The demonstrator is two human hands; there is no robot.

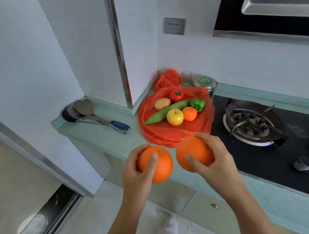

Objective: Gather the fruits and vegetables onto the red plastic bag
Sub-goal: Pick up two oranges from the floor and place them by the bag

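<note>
A red plastic bag [169,133] lies flat on the pale green counter. On it rest a red pepper [176,95], a potato [162,103], a long green cucumber [166,111], a green pepper [197,104], a yellow apple [175,117] and a small orange [189,114]. My left hand [137,170] grips a large orange [160,167] in front of the counter edge. My right hand [217,162] grips a second large orange [194,150] just at the bag's near edge. Both oranges are off the bag, held in the air.
A ladle and spatula [90,114] lie on the counter to the left. A gas hob with a burner ring [251,125] sits at right. A steel tin [205,83], a glass [186,78] and a bunched red bag [166,78] stand in the corner behind.
</note>
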